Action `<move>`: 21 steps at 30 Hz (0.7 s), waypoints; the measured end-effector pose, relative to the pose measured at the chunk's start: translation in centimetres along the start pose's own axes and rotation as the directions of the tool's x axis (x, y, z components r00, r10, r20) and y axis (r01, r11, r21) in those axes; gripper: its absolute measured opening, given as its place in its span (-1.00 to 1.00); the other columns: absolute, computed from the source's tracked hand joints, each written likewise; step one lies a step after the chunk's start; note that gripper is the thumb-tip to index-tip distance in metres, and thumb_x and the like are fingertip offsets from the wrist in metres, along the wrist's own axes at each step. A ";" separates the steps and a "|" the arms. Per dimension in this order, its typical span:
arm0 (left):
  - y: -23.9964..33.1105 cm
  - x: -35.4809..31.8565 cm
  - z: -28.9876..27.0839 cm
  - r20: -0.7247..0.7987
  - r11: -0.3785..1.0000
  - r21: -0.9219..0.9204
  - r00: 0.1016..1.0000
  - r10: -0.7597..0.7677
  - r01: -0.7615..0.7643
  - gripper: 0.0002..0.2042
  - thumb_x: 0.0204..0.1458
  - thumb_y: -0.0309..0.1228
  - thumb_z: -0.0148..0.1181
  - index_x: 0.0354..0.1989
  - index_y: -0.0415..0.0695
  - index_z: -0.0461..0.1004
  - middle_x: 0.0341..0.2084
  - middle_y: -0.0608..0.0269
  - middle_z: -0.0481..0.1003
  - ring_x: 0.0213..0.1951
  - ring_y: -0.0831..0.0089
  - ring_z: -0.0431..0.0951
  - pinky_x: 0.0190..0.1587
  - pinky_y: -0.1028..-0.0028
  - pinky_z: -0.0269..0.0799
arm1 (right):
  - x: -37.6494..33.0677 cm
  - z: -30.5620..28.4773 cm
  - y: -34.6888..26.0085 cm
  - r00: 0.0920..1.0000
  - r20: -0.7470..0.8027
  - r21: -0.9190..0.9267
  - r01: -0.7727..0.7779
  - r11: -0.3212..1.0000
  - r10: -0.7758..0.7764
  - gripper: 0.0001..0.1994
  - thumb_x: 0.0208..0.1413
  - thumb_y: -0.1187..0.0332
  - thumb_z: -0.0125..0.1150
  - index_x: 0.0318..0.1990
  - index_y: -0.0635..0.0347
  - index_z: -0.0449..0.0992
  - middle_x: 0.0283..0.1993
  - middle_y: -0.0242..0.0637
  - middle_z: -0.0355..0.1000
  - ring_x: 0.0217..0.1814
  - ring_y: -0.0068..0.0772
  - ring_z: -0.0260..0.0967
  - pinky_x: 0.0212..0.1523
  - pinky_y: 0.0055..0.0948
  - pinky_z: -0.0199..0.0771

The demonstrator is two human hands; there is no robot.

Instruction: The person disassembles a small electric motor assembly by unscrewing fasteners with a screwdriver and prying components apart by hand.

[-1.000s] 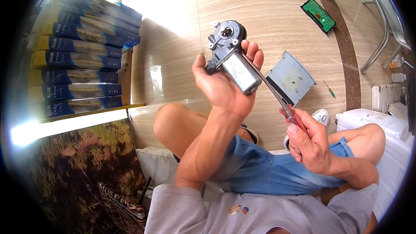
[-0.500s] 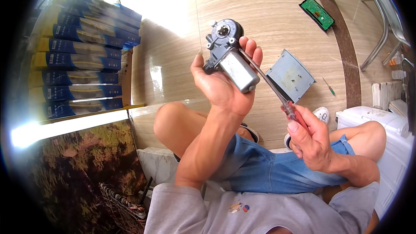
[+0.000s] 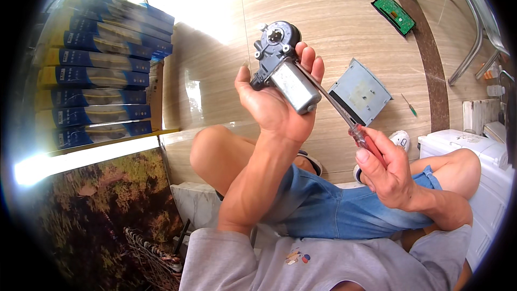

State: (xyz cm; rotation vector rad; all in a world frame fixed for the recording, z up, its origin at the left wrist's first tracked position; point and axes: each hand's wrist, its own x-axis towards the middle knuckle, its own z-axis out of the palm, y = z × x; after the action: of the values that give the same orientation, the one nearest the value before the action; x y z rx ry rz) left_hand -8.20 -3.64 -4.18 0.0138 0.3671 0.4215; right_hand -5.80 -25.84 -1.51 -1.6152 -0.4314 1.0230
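In my left hand [image 3: 280,109] lies a small geared electric motor [image 3: 295,87], its silver can toward my wrist and its round black gear housing pointing away from me. The thumb is on its left side and the fingers curl up along its right. My right hand [image 3: 389,170] grips the red see-through handle of a screwdriver [image 3: 340,106]. Its long metal shaft slants up and left along the motor's right side. Where the shaft's tip touches, near the fingers of my left hand, is partly hidden.
A green circuit board [image 3: 394,15], a grey metal plate [image 3: 362,96] and a small green-handled screwdriver [image 3: 410,106] lie on the tiled floor. Blue and yellow boxes [image 3: 102,78] are stacked at left. A metal-framed chair [image 3: 474,27] and a white plastic box [image 3: 458,148] stand at right.
The motor and my left hand have shifted very slightly to the left and up. The screwdriver stays alongside the motor at almost the same slant.
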 end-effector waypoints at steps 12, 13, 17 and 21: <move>0.2 -0.1 0.1 0.031 1.000 -0.005 1.000 -0.006 0.006 -0.24 0.22 0.19 -0.43 0.17 -0.32 0.31 -0.08 -0.06 0.49 -0.08 0.12 0.54 0.09 0.11 0.52 | -0.1 0.0 0.3 1.000 -0.008 0.039 0.021 0.999 -0.020 -0.56 0.35 0.20 0.09 0.19 0.40 0.37 -0.37 -0.35 0.43 -0.39 -0.66 0.28 -0.34 -0.57 0.34; 0.2 -0.1 0.0 0.036 1.000 -0.008 0.999 -0.007 0.008 -0.24 0.22 0.19 -0.43 0.17 -0.32 0.31 -0.08 -0.06 0.49 -0.08 0.11 0.54 0.09 0.11 0.52 | -0.1 0.0 0.3 1.000 -0.006 0.040 0.019 0.999 -0.019 -0.56 0.35 0.20 0.09 0.19 0.40 0.37 -0.38 -0.36 0.42 -0.39 -0.66 0.28 -0.35 -0.57 0.34; 0.3 0.0 -0.5 0.094 1.000 -0.011 0.996 -0.015 0.016 -0.31 0.20 0.08 -0.27 0.20 -0.34 0.31 -0.01 -0.06 0.49 0.00 0.09 0.54 0.16 0.13 0.48 | 0.0 0.2 0.8 0.999 0.017 0.121 0.043 0.992 -0.046 -0.52 0.38 0.21 0.05 0.27 0.40 0.26 -0.44 -0.43 0.28 -0.60 -0.72 0.10 -0.57 -0.62 0.18; 0.2 -0.1 -0.3 0.077 1.000 0.010 0.997 -0.003 0.002 -0.32 0.19 0.07 -0.27 0.20 -0.34 0.31 0.00 -0.05 0.49 0.02 0.08 0.53 0.18 0.13 0.46 | 0.0 0.1 0.7 0.999 0.021 0.138 0.044 0.990 -0.047 -0.52 0.38 0.21 0.04 0.28 0.40 0.24 -0.45 -0.45 0.25 -0.64 -0.74 0.07 -0.61 -0.63 0.15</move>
State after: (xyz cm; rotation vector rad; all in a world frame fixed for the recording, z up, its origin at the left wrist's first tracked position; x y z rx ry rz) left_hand -8.46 -3.49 -4.40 0.0393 0.2929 0.4156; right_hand -6.06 -25.98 -2.20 -1.4658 -0.4038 1.0163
